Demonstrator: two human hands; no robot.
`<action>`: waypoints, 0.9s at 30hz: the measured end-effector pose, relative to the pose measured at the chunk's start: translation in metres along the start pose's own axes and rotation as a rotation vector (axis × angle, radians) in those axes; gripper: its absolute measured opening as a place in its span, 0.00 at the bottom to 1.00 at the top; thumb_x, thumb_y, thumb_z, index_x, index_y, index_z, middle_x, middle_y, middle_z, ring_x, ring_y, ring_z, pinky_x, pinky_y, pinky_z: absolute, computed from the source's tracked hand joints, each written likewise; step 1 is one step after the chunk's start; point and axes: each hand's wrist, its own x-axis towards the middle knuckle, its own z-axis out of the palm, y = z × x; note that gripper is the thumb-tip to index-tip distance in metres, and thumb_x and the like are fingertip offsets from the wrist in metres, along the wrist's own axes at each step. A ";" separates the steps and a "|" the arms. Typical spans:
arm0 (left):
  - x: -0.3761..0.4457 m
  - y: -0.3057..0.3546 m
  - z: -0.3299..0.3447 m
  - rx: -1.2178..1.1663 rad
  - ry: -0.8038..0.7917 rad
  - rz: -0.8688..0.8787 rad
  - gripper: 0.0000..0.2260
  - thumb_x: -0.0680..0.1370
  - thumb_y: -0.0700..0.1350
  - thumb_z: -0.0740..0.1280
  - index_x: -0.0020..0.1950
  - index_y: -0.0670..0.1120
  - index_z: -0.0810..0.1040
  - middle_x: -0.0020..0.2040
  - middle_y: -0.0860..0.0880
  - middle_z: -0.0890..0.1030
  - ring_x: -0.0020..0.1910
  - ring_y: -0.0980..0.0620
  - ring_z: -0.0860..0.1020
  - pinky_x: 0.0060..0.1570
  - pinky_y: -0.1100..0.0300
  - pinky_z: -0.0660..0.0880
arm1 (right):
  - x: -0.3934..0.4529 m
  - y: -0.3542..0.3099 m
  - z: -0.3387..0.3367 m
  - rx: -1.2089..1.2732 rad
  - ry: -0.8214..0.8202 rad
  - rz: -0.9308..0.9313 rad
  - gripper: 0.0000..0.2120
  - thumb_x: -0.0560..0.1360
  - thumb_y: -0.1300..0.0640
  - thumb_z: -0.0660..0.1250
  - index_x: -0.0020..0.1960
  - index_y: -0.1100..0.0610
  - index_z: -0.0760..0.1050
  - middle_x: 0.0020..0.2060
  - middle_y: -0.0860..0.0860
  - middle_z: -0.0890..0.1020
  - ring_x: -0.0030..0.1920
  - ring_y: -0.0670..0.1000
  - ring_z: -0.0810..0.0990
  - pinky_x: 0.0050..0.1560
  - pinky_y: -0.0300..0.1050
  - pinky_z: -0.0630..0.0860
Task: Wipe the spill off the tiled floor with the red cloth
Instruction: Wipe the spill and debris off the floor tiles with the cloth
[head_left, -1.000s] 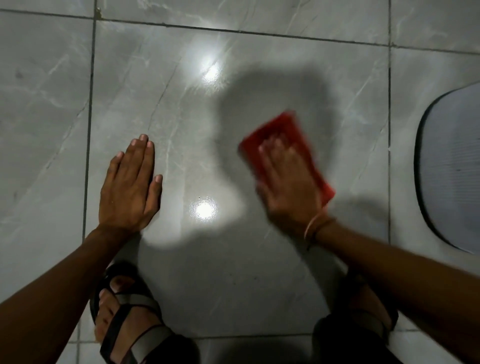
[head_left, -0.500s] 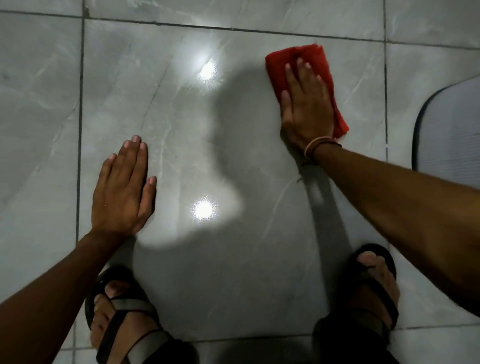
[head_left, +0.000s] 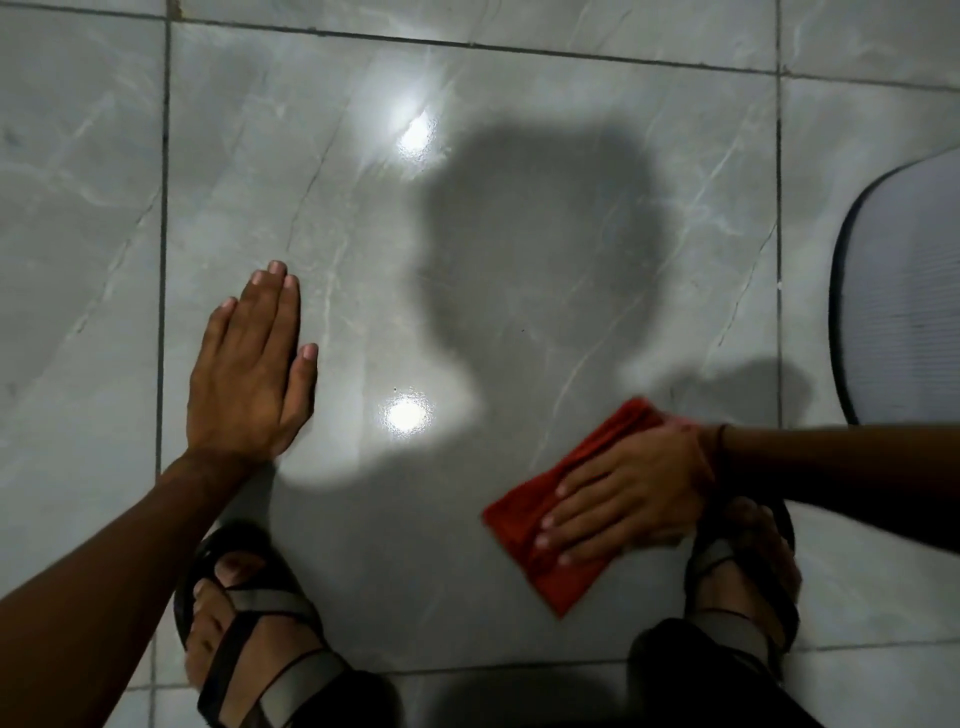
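Cloth red, folded, flat on floor, just beside right sandal. Right hand flat on cloth, fingers spread, pressing down. Left hand flat on tile, fingers together, holding nothing. Spill hard to see, maybe shiny wet patch.

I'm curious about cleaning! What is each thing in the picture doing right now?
Left hand: flat on the floor, fingers together, holding nothing.
Right hand: palm down, pressing the cloth.
Cloth: red, folded, lying flat under the right hand.
Floor: shiny, with two bright light spots; no spill I can make out.
Sandals: on both feet, strapped.
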 end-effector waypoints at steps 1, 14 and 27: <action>-0.001 -0.002 0.000 0.003 0.001 -0.007 0.29 0.86 0.49 0.54 0.86 0.39 0.58 0.85 0.41 0.58 0.85 0.45 0.56 0.84 0.52 0.49 | -0.021 0.023 -0.004 -0.051 -0.011 0.029 0.27 0.83 0.51 0.60 0.81 0.55 0.63 0.81 0.56 0.62 0.82 0.55 0.59 0.84 0.51 0.53; -0.001 -0.001 0.002 0.007 0.005 -0.003 0.28 0.86 0.49 0.54 0.85 0.39 0.58 0.86 0.41 0.59 0.85 0.44 0.57 0.83 0.49 0.52 | 0.071 0.126 -0.043 -0.034 0.626 1.893 0.28 0.86 0.49 0.51 0.82 0.60 0.57 0.81 0.60 0.61 0.82 0.59 0.60 0.82 0.58 0.59; 0.001 0.000 0.001 0.004 -0.026 -0.006 0.29 0.86 0.49 0.54 0.85 0.39 0.58 0.86 0.41 0.58 0.86 0.45 0.56 0.84 0.51 0.49 | 0.017 0.062 -0.009 0.040 0.283 0.478 0.24 0.85 0.52 0.55 0.78 0.59 0.67 0.79 0.58 0.68 0.81 0.57 0.64 0.82 0.58 0.61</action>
